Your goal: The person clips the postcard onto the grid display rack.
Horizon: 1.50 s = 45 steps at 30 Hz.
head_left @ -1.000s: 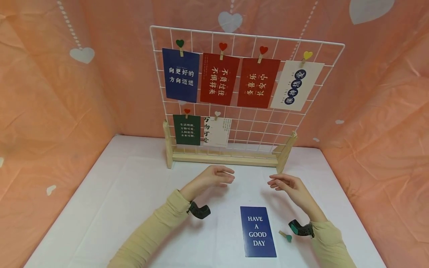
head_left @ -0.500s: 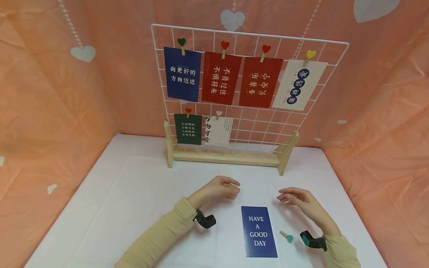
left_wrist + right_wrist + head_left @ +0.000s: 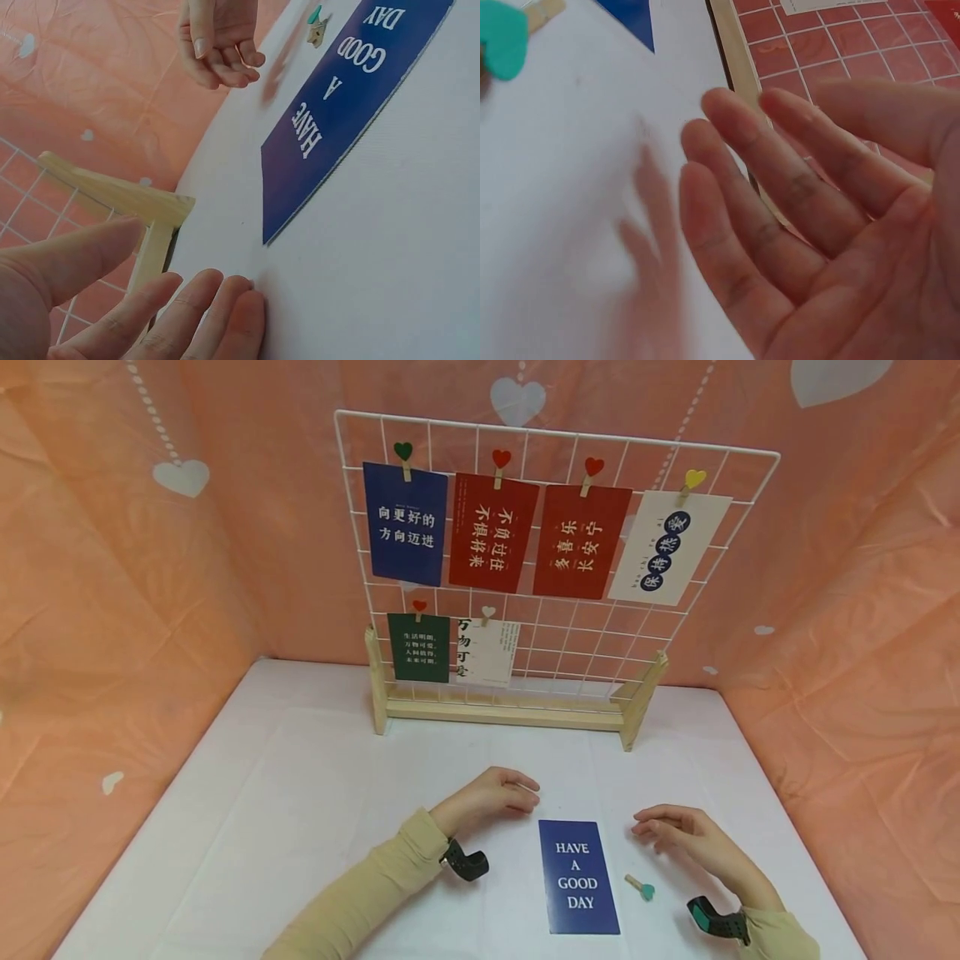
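A blue card (image 3: 579, 877) printed "HAVE A GOOD DAY" lies flat on the white tabletop. Just right of it is a small wooden clothespin (image 3: 640, 887) with a teal heart. My left hand (image 3: 491, 797) hovers at the card's upper left, fingers relaxed and holding nothing. To the upper right of the clothespin my right hand (image 3: 693, 842) hangs above the table, its palm bare in the right wrist view. Neither hand touches the card or the clothespin. The left wrist view shows the card (image 3: 352, 105) beyond the left fingertips.
A white wire grid (image 3: 585, 635) on a wooden stand (image 3: 502, 713) stands at the back. Heart clothespins hold several cards on it, including a blue card (image 3: 406, 527), a green card (image 3: 418, 649) and a small white card (image 3: 487, 653). Orange cloth (image 3: 150, 610) surrounds the table.
Both hands have drawn back from the grid toward the near side, the left slightly right and the right further right. The card and clothespin on the table stay put.
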Motion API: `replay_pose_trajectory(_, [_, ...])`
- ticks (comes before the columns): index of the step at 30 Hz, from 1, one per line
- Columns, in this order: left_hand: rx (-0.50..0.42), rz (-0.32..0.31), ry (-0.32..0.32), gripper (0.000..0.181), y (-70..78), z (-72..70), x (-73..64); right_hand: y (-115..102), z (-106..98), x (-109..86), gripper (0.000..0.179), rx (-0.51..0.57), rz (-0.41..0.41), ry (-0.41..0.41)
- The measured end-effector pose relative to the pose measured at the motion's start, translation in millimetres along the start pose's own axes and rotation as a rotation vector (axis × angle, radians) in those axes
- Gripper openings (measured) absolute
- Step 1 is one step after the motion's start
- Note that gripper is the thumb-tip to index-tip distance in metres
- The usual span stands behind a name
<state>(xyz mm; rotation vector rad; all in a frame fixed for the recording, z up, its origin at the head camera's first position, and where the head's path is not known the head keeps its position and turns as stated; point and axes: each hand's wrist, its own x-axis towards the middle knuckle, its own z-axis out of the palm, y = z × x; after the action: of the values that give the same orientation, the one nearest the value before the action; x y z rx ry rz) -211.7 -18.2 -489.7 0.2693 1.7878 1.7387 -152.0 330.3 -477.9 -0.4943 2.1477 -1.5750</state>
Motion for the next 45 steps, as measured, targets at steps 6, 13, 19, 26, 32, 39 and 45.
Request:
replay_pose_trajectory(6, [-0.017,-0.003,0.011,0.029,-2.8,4.3,-0.3,2,0,-9.6,0.031,0.022,0.044,-0.064])
replay_pose_trajectory(13, [-0.034,-0.030,0.049,0.027,-4.5,8.0,0.3,5,4,-15.5,0.032,0.052,0.044,-0.095])
replay_pose_trajectory(19, [-0.019,-0.036,0.048,0.027,-2.8,10.4,0.2,7,6,-17.1,0.032,0.082,0.041,-0.120])
replay_pose_trajectory(26, [0.015,-0.025,0.050,0.026,-1.3,12.9,-0.4,8,8,-17.3,0.033,0.093,0.053,-0.126])
replay_pose_trajectory(32, [0.061,-0.011,0.051,0.016,-2.7,14.4,2.3,7,9,-17.1,0.033,0.094,0.073,-0.143])
replay_pose_trajectory(39, [0.072,-0.055,0.054,0.009,-0.4,17.3,3.3,8,11,-16.4,0.032,0.100,0.054,-0.147])
replay_pose_trajectory(45, [0.163,-0.077,0.083,0.005,1.7,19.1,3.0,8,11,-16.3,0.032,0.104,0.053,-0.152])
